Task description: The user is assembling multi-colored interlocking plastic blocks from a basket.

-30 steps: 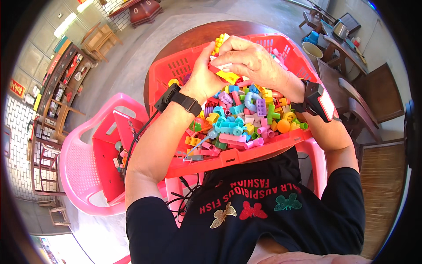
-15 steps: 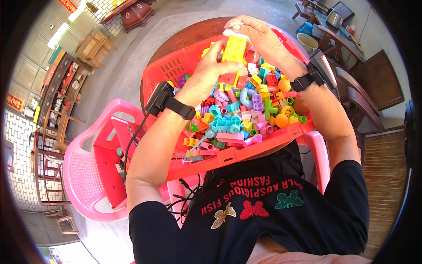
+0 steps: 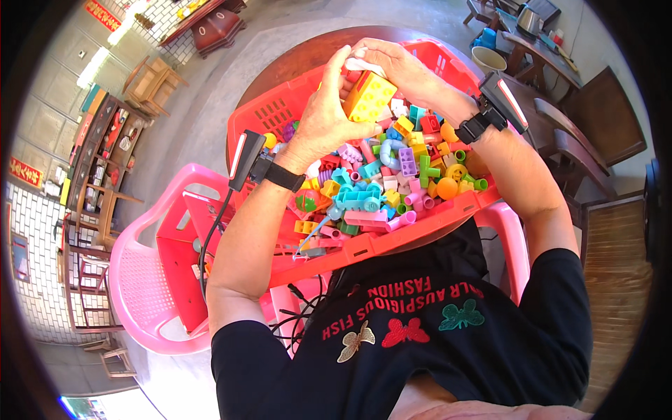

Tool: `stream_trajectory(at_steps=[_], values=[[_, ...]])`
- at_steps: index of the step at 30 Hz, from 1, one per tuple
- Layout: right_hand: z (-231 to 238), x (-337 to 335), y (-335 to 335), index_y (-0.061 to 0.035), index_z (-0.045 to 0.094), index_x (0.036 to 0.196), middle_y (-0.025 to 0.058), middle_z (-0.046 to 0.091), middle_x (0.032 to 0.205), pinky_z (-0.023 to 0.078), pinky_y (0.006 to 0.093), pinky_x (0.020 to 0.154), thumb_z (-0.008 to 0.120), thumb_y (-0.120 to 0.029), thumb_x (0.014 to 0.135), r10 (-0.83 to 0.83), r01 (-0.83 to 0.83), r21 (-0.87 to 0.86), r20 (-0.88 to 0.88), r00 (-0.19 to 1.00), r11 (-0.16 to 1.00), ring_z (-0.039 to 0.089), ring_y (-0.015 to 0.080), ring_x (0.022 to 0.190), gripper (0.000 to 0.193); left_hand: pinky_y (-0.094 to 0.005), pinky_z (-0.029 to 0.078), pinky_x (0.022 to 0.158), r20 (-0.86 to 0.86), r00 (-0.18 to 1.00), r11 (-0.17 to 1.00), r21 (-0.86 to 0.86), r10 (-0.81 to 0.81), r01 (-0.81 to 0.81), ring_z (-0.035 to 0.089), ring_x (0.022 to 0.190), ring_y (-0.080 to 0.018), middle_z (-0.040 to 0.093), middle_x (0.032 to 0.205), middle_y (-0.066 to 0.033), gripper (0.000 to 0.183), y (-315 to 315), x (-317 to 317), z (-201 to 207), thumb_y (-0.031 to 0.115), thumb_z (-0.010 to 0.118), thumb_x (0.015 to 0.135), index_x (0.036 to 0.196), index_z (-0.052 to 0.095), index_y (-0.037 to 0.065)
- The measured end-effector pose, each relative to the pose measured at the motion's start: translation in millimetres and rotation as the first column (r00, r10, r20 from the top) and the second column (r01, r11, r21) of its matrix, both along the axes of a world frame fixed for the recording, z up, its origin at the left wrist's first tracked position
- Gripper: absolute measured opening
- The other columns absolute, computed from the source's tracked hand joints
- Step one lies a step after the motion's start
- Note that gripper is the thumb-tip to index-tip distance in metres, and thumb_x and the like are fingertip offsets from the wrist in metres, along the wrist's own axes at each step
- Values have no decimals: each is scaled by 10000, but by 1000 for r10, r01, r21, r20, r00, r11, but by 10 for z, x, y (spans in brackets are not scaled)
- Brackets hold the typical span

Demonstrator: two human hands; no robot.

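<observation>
My left hand (image 3: 323, 117) grips a yellow toy building block (image 3: 371, 96) with round studs, its thumb below and fingers along the left side. The block is tilted above the far part of a red plastic basket (image 3: 392, 241). My right hand (image 3: 400, 68) pinches a white cloth or tissue (image 3: 365, 67) against the block's upper end. Some of its fingertips are hidden. Under both hands, the basket holds a heap of colourful toy pieces, among them a purple block (image 3: 407, 162), an orange ball (image 3: 446, 187) and a turquoise wheeled piece (image 3: 359, 199).
The basket rests on a round brown table (image 3: 280, 66). At the left a pink plastic chair (image 3: 143, 280) bears a red box (image 3: 178, 269) with a few pieces inside. A dark cable (image 3: 208, 245) hangs from my left wrist device. Wooden chairs (image 3: 570, 150) stand at the right.
The yellow block has turned and tilted to the right in my left hand, whose fingers now reach higher. My right hand has come slightly nearer with the white cloth.
</observation>
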State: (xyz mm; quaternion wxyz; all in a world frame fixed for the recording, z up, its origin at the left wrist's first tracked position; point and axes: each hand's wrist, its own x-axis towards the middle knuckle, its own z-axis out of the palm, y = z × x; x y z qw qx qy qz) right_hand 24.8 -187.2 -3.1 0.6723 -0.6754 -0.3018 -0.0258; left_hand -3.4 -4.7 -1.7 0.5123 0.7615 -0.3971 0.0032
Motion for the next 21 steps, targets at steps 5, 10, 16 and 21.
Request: stream_trajectory(at_steps=[5,10,16,21], values=[[77,-72,0,-30,565,1043,7,593,949,452,231,796,562,-179,882,147,-169,-132,-157,977,977,551,80,891,220,-365,450,851,158,984,980,169,76,-103,553,994,-245,543,1122,-143,1123,84,28,7,71,796,540,1420,99,120],[-20,-91,21,-35,507,1175,108,586,1081,423,317,882,665,-181,788,121,-117,-439,-20,992,891,537,196,1033,442,-441,431,864,317,948,925,348,34,-149,544,1009,-396,566,1076,-222,1156,123,64,-23,53,796,509,1416,82,112],[-81,15,31,-15,455,1187,166,562,1102,419,355,882,697,-290,759,-5,73,-548,124,992,834,535,276,1041,564,-427,388,877,546,837,897,385,-33,-216,514,1025,-356,580,1019,-164,1062,114,79,17,103,799,494,1387,226,97],[38,-1,19,-36,516,1077,66,572,1001,451,268,812,655,-239,818,-95,127,-256,135,986,958,546,150,940,358,-419,336,950,750,619,890,92,234,-447,428,1139,-318,463,1205,-145,1059,97,75,35,169,838,471,1367,279,84]])
